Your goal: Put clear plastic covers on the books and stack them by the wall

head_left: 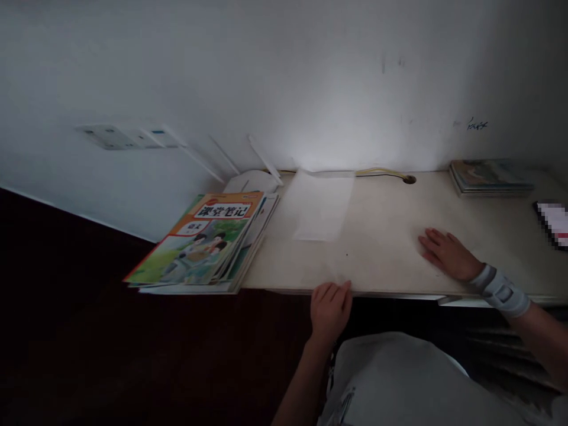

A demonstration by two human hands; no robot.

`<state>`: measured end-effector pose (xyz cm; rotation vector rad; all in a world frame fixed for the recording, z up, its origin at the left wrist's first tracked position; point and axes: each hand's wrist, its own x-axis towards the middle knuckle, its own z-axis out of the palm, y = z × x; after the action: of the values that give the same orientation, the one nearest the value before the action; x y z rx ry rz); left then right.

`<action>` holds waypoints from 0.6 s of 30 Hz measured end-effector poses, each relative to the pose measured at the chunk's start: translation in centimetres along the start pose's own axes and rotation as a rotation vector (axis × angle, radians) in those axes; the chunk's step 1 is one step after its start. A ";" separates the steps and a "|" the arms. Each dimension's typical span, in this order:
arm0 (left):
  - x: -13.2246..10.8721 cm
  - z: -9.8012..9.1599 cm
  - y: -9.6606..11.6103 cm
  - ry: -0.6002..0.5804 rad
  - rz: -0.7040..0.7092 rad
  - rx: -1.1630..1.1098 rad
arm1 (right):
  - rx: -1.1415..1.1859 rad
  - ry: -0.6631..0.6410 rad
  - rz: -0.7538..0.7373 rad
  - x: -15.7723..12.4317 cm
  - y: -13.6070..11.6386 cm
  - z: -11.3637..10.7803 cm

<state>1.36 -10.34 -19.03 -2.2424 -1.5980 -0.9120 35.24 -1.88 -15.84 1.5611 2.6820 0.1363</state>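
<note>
The left hand rested at the near edge of the desk, its fingers curled loosely over the rim and closed on nothing that could be made out; the dim light hid whether the fingertips pressed the edge or only lay against it. The right hand lay flat and released on the bare desk top, palm down, fingers spread toward the left, with a grey wrist brace strapped behind it. Between the two hands the desk surface showed only a faint sheen. Farther back, a pale sheet of paper lay flat, its far end reaching the wall. To the left, a stack of books overhung the desk's end, the top cover orange and green with printed characters. A second stack sat at the far right by the wall. A cable ran into a hole in the desk. A blurred patch at the right edge could not be read, and the floor below was lost in darkness.
</note>
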 end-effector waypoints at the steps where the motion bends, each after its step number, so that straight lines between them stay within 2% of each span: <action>1: 0.2 0.1 -0.2 -0.024 -0.017 0.009 | -0.013 -0.006 0.012 0.0 -0.3 -0.2; 7: 2.7 0.7 -1.4 -0.255 -0.171 0.099 | -0.153 -0.003 0.170 -1.4 -4.2 -1.3; 10: 4.1 -0.2 -2.0 -0.362 -0.201 0.112 | -0.170 0.039 0.167 -2.0 -4.6 -1.0; 13: 6.0 -3.1 -4.9 -0.354 -0.279 0.163 | -0.151 0.072 0.112 -2.3 -3.7 -0.4; 17: 8.8 -8.5 -11.8 -0.209 -0.493 0.475 | -0.083 0.190 -0.016 -2.3 -2.3 0.2; 18: 9.3 -9.5 -13.4 -0.223 -0.569 0.542 | -0.067 0.234 -0.039 -2.2 -2.1 0.1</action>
<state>-12.28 -3.22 -8.12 -1.5806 -2.3045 -0.2628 34.53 -4.83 -16.21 1.5617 2.8441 0.4277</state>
